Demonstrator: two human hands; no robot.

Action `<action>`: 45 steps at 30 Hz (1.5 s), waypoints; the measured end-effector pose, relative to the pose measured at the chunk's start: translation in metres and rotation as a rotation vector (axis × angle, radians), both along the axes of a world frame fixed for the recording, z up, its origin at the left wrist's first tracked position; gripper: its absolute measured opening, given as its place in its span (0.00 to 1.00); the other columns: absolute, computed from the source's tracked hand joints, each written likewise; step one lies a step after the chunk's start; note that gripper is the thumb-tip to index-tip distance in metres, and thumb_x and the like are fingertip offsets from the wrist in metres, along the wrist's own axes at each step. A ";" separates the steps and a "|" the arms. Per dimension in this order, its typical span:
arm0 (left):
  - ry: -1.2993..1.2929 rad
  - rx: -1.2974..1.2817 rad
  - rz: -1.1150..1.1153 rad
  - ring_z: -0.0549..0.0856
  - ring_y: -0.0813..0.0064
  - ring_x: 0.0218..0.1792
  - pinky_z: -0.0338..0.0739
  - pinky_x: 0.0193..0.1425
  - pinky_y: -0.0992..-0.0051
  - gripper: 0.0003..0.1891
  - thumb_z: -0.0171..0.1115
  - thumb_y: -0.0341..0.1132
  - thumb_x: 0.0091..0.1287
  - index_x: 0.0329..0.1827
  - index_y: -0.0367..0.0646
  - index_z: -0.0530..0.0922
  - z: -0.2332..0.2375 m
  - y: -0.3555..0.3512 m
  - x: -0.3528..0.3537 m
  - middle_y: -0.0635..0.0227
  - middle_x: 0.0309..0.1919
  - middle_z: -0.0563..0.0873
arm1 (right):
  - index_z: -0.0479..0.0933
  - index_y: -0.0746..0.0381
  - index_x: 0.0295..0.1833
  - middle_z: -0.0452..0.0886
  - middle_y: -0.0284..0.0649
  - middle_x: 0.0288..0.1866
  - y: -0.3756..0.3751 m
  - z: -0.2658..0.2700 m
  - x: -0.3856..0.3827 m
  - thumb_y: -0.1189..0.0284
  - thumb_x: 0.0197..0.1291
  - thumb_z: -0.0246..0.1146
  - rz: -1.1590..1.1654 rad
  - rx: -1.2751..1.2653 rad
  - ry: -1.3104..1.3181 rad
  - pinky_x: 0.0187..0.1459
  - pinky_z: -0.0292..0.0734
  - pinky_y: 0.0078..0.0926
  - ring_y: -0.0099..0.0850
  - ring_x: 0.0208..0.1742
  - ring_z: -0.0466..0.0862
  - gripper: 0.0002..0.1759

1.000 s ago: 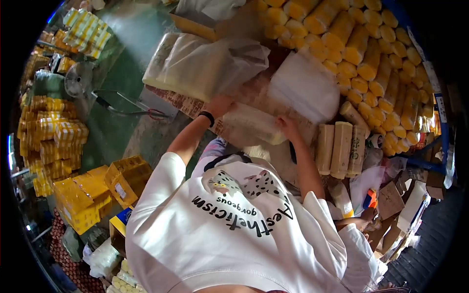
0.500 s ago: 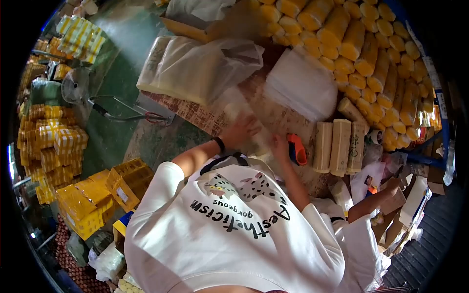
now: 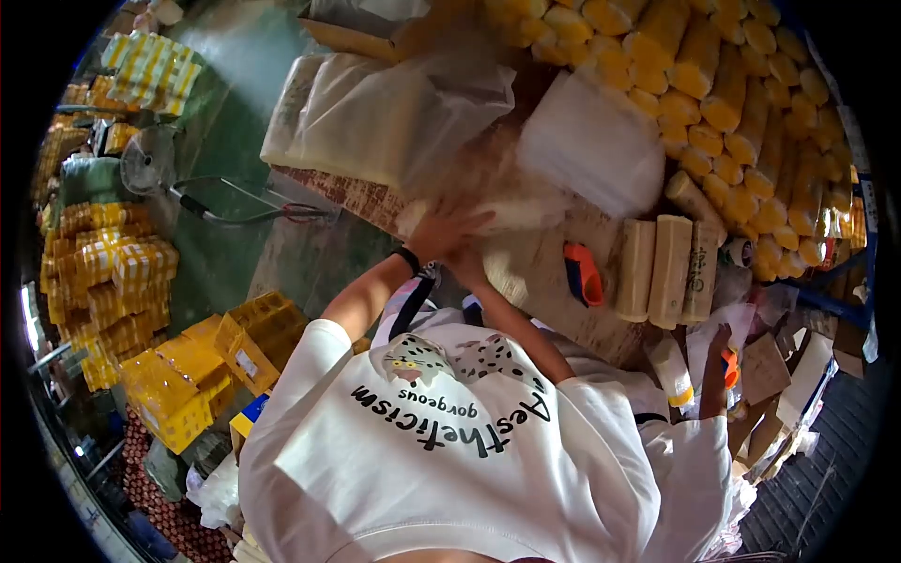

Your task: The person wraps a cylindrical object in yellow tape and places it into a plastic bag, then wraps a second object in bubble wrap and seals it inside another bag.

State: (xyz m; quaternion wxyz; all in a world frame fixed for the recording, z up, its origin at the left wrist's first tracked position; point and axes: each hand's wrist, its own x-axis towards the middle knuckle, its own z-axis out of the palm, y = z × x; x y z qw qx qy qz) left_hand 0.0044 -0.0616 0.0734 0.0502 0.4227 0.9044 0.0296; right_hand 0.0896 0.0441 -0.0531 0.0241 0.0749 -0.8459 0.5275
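Observation:
My left hand [image 3: 450, 230], with a dark band at the wrist, lies with fingers stretched over a pale, plastic-wrapped item [image 3: 526, 208] on the worn wooden table [image 3: 582, 328]. Close against it is my right hand [image 3: 463, 263]; its fingers are partly hidden by the left hand, and their grip is unclear. An orange and dark blue object [image 3: 584, 275] rests right of my hands. Beyond them are a large stack of clear plastic bags [image 3: 366, 122] and a flat pile of clear sheets [image 3: 596, 145].
Pale wrapped packs [image 3: 668, 272] stand at the right, below a big stack of yellow-ended rolls [image 3: 727, 103]. Another person's arm in a white sleeve [image 3: 690, 479] is at the lower right, near cardboard. Yellow-taped boxes [image 3: 178, 375] and a metal handle [image 3: 235, 220] are left.
My right hand has moved left, away from the orange object, to my left hand. The pale item now lies across the table beyond my hands. The other person's arm has shifted.

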 end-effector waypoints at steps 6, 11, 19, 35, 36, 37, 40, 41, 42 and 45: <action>0.179 0.121 -0.003 0.55 0.62 0.74 0.47 0.75 0.51 0.32 0.55 0.45 0.65 0.73 0.56 0.57 -0.033 -0.007 0.016 0.64 0.73 0.58 | 0.77 0.66 0.46 0.79 0.51 0.45 0.150 0.129 0.034 0.65 0.54 0.65 -0.413 0.590 -0.277 0.48 0.74 0.38 0.45 0.48 0.79 0.18; 0.258 0.062 0.037 0.61 0.65 0.72 0.53 0.74 0.55 0.28 0.51 0.37 0.63 0.68 0.48 0.64 -0.026 -0.028 0.041 0.63 0.69 0.65 | 0.73 0.67 0.51 0.78 0.53 0.45 0.236 0.036 0.097 0.60 0.56 0.65 -0.460 1.098 -0.529 0.56 0.69 0.41 0.47 0.53 0.76 0.25; 0.222 0.164 0.092 0.65 0.64 0.69 0.55 0.74 0.62 0.27 0.51 0.32 0.61 0.67 0.40 0.66 -0.029 -0.057 0.063 0.62 0.65 0.69 | 0.79 0.69 0.43 0.83 0.40 0.38 0.190 0.146 0.078 0.69 0.51 0.72 -0.599 -0.048 -0.371 0.43 0.74 0.23 0.26 0.37 0.80 0.17; -0.709 1.084 0.557 0.81 0.51 0.48 0.77 0.48 0.61 0.26 0.52 0.19 0.57 0.61 0.44 0.69 0.004 -0.086 0.029 0.55 0.53 0.76 | 0.72 0.62 0.61 0.73 0.47 0.62 0.051 0.098 0.018 0.70 0.51 0.71 0.189 -0.123 -0.412 0.60 0.71 0.33 0.38 0.58 0.78 0.30; -0.585 0.977 0.464 0.81 0.53 0.46 0.77 0.47 0.62 0.22 0.52 0.21 0.60 0.59 0.43 0.71 0.000 -0.085 0.021 0.55 0.53 0.76 | 0.73 0.63 0.60 0.72 0.47 0.63 0.052 0.091 0.020 0.71 0.49 0.71 0.219 -0.061 -0.353 0.61 0.70 0.34 0.40 0.60 0.76 0.30; -0.463 0.866 0.374 0.81 0.54 0.45 0.78 0.47 0.64 0.19 0.53 0.23 0.62 0.58 0.43 0.73 -0.003 -0.085 0.015 0.55 0.52 0.76 | 0.73 0.63 0.59 0.71 0.47 0.64 0.054 0.085 0.024 0.73 0.48 0.71 0.249 0.001 -0.296 0.62 0.70 0.35 0.42 0.61 0.74 0.29; -0.412 0.679 0.304 0.81 0.55 0.45 0.77 0.49 0.64 0.10 0.58 0.29 0.64 0.46 0.40 0.79 -0.014 -0.081 0.004 0.58 0.47 0.78 | 0.75 0.64 0.55 0.72 0.48 0.62 0.057 0.091 0.025 0.77 0.43 0.70 0.337 0.186 -0.144 0.63 0.69 0.38 0.45 0.65 0.70 0.28; -0.396 0.689 0.285 0.81 0.55 0.45 0.77 0.49 0.64 0.09 0.59 0.30 0.63 0.45 0.39 0.79 -0.018 -0.080 0.002 0.58 0.47 0.79 | 0.76 0.64 0.54 0.73 0.48 0.61 0.057 0.097 0.024 0.78 0.42 0.69 0.362 0.247 -0.097 0.63 0.69 0.38 0.46 0.65 0.69 0.28; -0.381 0.699 0.264 0.81 0.55 0.45 0.76 0.49 0.64 0.09 0.59 0.30 0.63 0.44 0.39 0.79 -0.018 -0.080 0.000 0.59 0.46 0.80 | 0.76 0.64 0.53 0.73 0.48 0.60 0.056 0.105 0.023 0.79 0.40 0.68 0.363 0.263 -0.076 0.63 0.69 0.39 0.46 0.64 0.70 0.27; -0.623 0.836 0.264 0.80 0.56 0.44 0.76 0.47 0.65 0.06 0.60 0.31 0.60 0.37 0.40 0.81 -0.015 -0.080 -0.007 0.56 0.43 0.80 | 0.77 0.65 0.51 0.75 0.48 0.57 0.054 0.114 0.025 0.81 0.38 0.67 0.359 0.308 -0.020 0.62 0.70 0.39 0.47 0.61 0.72 0.27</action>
